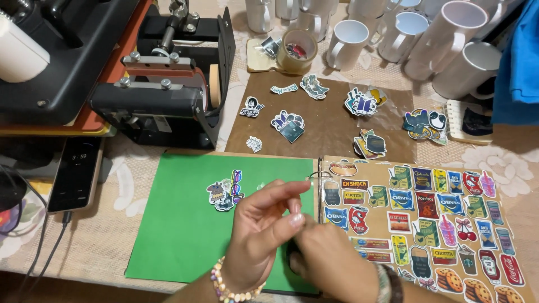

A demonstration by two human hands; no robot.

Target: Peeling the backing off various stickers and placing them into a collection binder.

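My left hand [259, 233], with a bead bracelet at the wrist, hovers over the lower right of a green page [179, 224]. Its thumb and fingers are pinched close together. My right hand [332, 264] meets it from the right, fingers curled around a small dark sticker [292, 255] that is mostly hidden between the hands. Whether the left fingers also grip it is hidden. A cluster of stickers [225, 192] is stuck on the green page above the hands. To the right lies a binder page [426, 224] filled with several colourful food and drink stickers.
A brown sheet [331, 132] behind the binder holds several loose stickers. A black mug press [168, 84] stands at the back left, with a phone [76, 174] on a cable beside it. White mugs [449, 33] and a tape roll [297, 50] line the back.
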